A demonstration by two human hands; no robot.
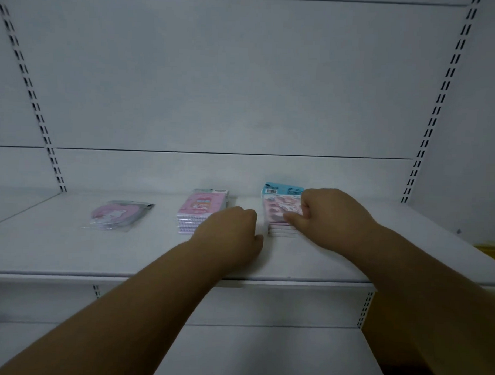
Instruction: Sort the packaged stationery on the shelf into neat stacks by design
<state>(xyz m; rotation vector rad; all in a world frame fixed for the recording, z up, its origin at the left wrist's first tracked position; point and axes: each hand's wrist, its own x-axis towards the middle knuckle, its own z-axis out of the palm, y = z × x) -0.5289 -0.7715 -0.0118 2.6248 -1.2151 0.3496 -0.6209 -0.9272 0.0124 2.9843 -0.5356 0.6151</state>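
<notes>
Three groups of packaged stationery lie on the white shelf (pixel 70 254). At the left is a loose clear packet with a round pink design (pixel 115 214). In the middle stands a stack of pink packs (pixel 200 209). To the right is a stack of pink packs with blue header cards (pixel 279 209). My right hand (pixel 328 215) rests on the right side of the blue-header stack, fingers curled on its top pack. My left hand (pixel 233 231) sits in a loose fist on the shelf between the two stacks, covering the pink stack's front right corner, with nothing seen in it.
The white back panel (pixel 244 89) rises behind the shelf, with slotted uprights at left (pixel 33 101) and right (pixel 440 104). A lower white shelf (pixel 263 356) lies beneath my forearms. Something yellow (pixel 491 252) shows at the right edge.
</notes>
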